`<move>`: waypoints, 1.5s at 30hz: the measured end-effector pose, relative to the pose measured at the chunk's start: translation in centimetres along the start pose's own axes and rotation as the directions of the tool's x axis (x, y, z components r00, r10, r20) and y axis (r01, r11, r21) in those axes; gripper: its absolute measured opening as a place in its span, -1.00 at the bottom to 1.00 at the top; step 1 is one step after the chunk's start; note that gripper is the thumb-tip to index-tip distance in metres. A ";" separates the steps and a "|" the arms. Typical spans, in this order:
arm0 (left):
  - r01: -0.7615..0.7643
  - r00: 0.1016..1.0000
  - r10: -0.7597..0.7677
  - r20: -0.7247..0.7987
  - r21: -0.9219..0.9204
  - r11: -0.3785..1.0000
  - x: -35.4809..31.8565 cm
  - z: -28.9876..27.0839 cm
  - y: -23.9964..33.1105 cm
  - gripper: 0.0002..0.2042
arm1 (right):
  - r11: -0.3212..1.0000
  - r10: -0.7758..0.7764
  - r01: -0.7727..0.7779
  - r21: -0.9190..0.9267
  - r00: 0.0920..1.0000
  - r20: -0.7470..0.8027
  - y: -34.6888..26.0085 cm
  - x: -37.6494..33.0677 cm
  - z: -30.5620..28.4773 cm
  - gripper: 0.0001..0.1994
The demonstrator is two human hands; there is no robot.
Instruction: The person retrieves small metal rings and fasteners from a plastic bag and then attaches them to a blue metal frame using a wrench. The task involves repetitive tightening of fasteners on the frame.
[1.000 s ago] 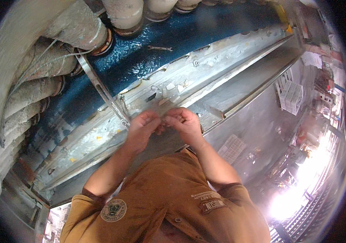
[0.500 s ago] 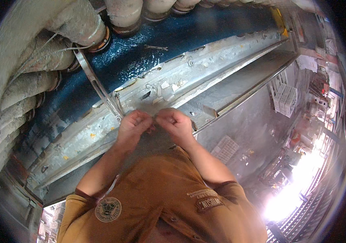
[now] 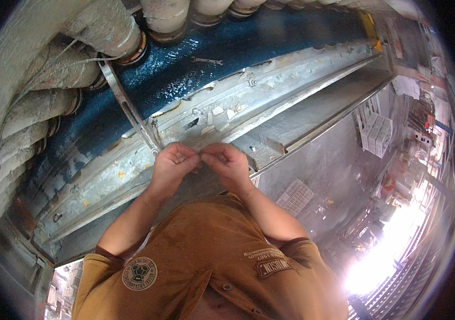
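Note:
My left hand and my right hand meet fingertip to fingertip in front of my chest. Both are closed in a pinch around something tiny and dark, too small to name. Below them runs a pale, dusty metal ledge with broken bits scattered on it. Just past my left hand, the near end of a long slotted metal bar rests on the ledge; its far end leans by the pipes. A wrench lies on the wet-looking dark blue surface beyond the ledge.
Thick, dusty pipes crowd the far and left sides. A metal rail edges the right side of the ledge. Lower down on the floor are a white crate and a flat grid. Bright light glares at lower right.
Both hands stay together, with fingers shifting slightly and the right hand turning a little inward. The view has moved a little; the bar and wrench lie as before.

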State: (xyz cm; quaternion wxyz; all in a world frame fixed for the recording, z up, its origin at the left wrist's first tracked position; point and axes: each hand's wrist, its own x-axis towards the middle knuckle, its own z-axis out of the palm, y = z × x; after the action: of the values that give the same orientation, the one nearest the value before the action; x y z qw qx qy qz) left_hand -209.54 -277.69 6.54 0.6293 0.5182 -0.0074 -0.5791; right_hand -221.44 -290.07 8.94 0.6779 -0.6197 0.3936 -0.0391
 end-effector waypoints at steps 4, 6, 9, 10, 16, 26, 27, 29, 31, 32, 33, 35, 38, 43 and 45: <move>-0.011 1.000 0.010 -0.007 -0.167 0.986 0.1 0.2 -0.1 -0.88 | 0.997 0.016 -0.017 0.077 1.000 0.021 0.3 0.1 0.1 -0.83; 0.040 0.999 -0.047 -0.016 -0.275 0.961 0.0 0.4 -0.1 -0.88 | 1.000 0.016 -0.016 0.015 1.000 0.005 -0.1 0.1 0.2 -0.82; 0.095 0.994 -0.110 -0.024 -0.343 0.934 0.0 0.4 0.2 -0.87 | 0.994 -0.030 0.031 -0.105 0.999 0.011 -0.6 0.3 0.1 -0.81; 0.110 0.991 -0.127 -0.027 -0.351 0.930 0.1 0.4 0.3 -0.87 | 0.987 -0.053 0.055 -0.149 0.998 0.019 -0.6 0.5 0.0 -0.81; 0.118 0.990 -0.138 -0.009 -0.469 0.876 0.3 1.0 0.5 -0.90 | 0.955 -0.230 0.239 -0.174 0.971 0.070 -0.2 1.0 -0.2 -0.82; 0.232 0.971 -0.220 0.091 -0.569 0.789 0.9 1.3 0.2 -0.84 | 0.977 -0.215 0.215 -0.003 0.977 0.000 -0.5 1.7 0.4 -0.81; 0.232 0.970 -0.232 0.074 -0.569 0.789 0.9 1.5 0.7 -0.85 | 0.969 -0.241 0.242 -0.046 0.970 0.013 -0.5 1.9 0.3 -0.80; 0.217 0.974 -0.215 0.073 -0.576 0.788 0.9 1.6 1.2 -0.86 | 0.958 -0.272 0.272 -0.089 0.962 0.010 -0.4 2.3 0.2 -0.79; 0.187 0.982 -0.156 0.104 -0.594 0.783 1.1 1.6 1.5 -0.87 | 0.956 -0.281 0.278 -0.092 0.959 -0.023 -0.3 2.7 0.4 -0.78; 0.157 0.987 -0.140 0.072 -0.553 0.818 1.2 1.6 1.6 -0.86 | 0.953 -0.292 0.288 -0.095 0.956 -0.022 -0.3 2.9 0.4 -0.78; 0.127 0.992 -0.123 0.042 -0.509 0.851 1.4 1.7 1.7 -0.85 | 0.949 -0.302 0.299 -0.097 0.953 -0.022 -0.3 3.2 0.4 -0.78; 0.107 0.993 -0.122 -0.004 -0.452 0.886 1.7 1.8 2.1 -0.84 | 0.950 -0.303 0.300 -0.087 0.952 -0.026 0.1 3.6 0.3 -0.78; 0.124 0.986 -0.157 -0.051 -0.401 0.908 2.3 1.6 2.7 -0.86 | 0.932 -0.343 0.336 -0.137 0.939 -0.027 0.3 4.3 0.2 -0.78; 0.102 0.995 -0.101 0.011 -0.165 0.981 4.8 -0.3 3.9 -0.88 | 0.851 -0.426 0.423 -0.311 0.903 0.061 -2.4 6.6 -0.1 -0.80; 0.089 0.995 -0.094 -0.029 -0.142 0.986 5.9 -0.7 4.7 -0.87 | 0.875 -0.378 0.381 -0.299 0.923 0.072 -2.7 8.0 0.0 -0.80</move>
State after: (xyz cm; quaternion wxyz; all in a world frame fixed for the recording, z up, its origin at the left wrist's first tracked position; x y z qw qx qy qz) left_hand -203.75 -282.60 5.86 0.6370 0.4827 0.0683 -0.5971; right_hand -214.77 -295.02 7.43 0.5544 -0.7828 0.2619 -0.1061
